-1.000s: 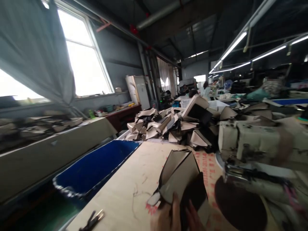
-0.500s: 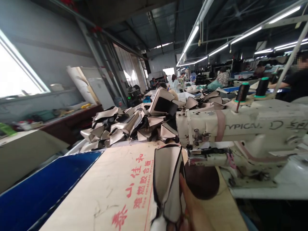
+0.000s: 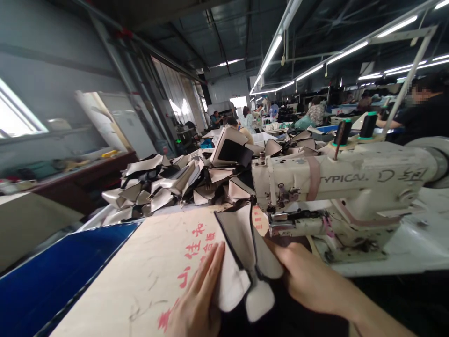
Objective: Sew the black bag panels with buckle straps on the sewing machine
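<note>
"Where's that beige, black-edged piece (image 3: 236,229) lying?"

"It's lying on the wooden surface (image 3: 115,276), between both hands, just beside the sewing machine (image 3: 343,178)."

"And the grip?"

"The left hand (image 3: 201,290) is resting along one edge, fingers straight, pinching nothing. The right hand (image 3: 303,276) is touching the other side; its fingertips are hiding, so I can't tell."

"What's worrying you?"

"With the left only resting there, the piece could be slipping askew, or its loose flaps catching on that machine."

Right fingers (image 3: 279,250) partly hidden; blue bin (image 3: 70,264) cut off.
</note>
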Demonstrator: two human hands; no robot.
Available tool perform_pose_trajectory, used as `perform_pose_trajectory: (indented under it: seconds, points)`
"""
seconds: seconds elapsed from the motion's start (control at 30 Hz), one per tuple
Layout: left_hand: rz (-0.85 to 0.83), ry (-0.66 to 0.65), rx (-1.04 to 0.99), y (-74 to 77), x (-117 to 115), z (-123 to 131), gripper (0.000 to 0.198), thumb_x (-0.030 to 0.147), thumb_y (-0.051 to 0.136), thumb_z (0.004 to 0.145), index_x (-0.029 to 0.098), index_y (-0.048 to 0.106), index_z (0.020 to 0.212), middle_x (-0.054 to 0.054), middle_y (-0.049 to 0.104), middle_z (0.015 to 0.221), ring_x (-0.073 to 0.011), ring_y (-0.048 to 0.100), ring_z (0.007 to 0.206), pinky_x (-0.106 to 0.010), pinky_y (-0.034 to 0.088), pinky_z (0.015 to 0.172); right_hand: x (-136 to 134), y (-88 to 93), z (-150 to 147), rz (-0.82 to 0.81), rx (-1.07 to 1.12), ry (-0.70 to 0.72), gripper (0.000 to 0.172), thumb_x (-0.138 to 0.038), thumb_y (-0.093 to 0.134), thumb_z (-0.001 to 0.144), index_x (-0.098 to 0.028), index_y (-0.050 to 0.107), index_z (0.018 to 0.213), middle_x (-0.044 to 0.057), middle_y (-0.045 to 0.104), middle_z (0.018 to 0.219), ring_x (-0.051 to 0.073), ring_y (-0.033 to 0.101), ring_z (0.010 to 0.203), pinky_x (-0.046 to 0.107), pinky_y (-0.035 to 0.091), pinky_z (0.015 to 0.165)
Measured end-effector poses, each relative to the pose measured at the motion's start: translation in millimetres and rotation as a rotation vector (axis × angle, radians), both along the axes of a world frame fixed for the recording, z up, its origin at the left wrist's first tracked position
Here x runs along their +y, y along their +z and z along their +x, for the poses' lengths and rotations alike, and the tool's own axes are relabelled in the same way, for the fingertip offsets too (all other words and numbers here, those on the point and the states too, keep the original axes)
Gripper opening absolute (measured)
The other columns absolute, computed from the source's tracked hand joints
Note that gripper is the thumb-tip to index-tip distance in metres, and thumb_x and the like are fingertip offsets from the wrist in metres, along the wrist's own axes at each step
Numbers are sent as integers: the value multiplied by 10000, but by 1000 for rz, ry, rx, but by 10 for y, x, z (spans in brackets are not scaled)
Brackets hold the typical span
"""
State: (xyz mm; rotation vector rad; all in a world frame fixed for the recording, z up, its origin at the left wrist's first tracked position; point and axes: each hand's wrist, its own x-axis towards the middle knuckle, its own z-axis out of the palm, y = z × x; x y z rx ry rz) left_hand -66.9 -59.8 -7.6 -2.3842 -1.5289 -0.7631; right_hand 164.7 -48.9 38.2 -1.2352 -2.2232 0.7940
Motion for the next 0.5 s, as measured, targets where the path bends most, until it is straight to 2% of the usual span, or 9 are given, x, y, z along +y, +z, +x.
perform_pose_trajectory:
  seconds: [0.07, 0.1, 0.17, 0.23, 0.3, 0.37, 0.43, 0.5]
  points:
    - [-111, -123, 15, 62, 63, 3, 770, 58, 360, 658, 308, 280, 1382, 38, 436, 1359, -189, 471, 1194, -300, 425, 973, 57, 5, 171, -26, -59, 99, 332, -39, 399, 707, -152, 623, 925, 56, 677, 868, 149, 633, 799, 173, 404, 647]
    - [-170, -148, 3, 30, 111, 30, 739, 60, 368, 674, 309, 316, 1368, 43, 468, 1331, -188, 477, 1187, -309, 418, 977, 109, -38, 233, -56, -123, 131, 273, -65, 405, 729, -136, 640, 847, 68, 680, 820, 150, 638, 748, 179, 396, 595]
    - [-276, -138, -57, -133, 242, 127, 620, 78, 381, 741, 310, 411, 1316, 47, 539, 1258, -184, 499, 1162, -323, 422, 970, 252, -194, 307, -138, -285, 132, 240, -143, 425, 771, -100, 661, 759, 108, 677, 747, 171, 641, 676, 201, 374, 516]
    - [-374, -108, -132, -346, 401, 240, 485, 132, 381, 819, 310, 488, 1257, 48, 581, 1207, -178, 519, 1141, -328, 437, 956, 408, -388, 329, -198, -402, 86, 279, -213, 442, 789, -74, 675, 726, 144, 670, 712, 204, 644, 648, 224, 374, 491]
    - [-487, -147, -162, -525, 550, 324, 428, 188, 376, 865, 321, 484, 1257, 51, 584, 1203, -166, 523, 1138, -326, 438, 956, 530, -569, 321, -218, -431, 31, 301, -234, 436, 801, -65, 684, 819, 160, 674, 774, 227, 652, 711, 239, 418, 545]
    - [-550, -204, -155, -630, 660, 365, 414, 227, 387, 877, 344, 466, 1266, 56, 573, 1220, -168, 508, 1155, -339, 425, 968, 592, -723, 294, -181, -374, -68, 348, -209, 427, 807, -74, 625, 1060, 163, 660, 946, 236, 638, 867, 260, 462, 690]
    - [-559, -226, -147, -665, 720, 377, 423, 257, 401, 880, 350, 430, 1291, 44, 568, 1232, -176, 502, 1164, -337, 426, 967, 607, -853, 258, -123, -239, -161, 465, -154, 410, 810, -99, 470, 1268, 143, 581, 1149, 214, 568, 1046, 274, 434, 868]
    - [-539, -226, -160, -641, 744, 386, 439, 282, 424, 876, 350, 401, 1310, 28, 600, 1198, -173, 552, 1109, -286, 471, 913, 605, -959, 229, -85, -85, -201, 502, -116, 380, 821, -105, 400, 1322, 111, 505, 1256, 179, 495, 1145, 262, 375, 971]
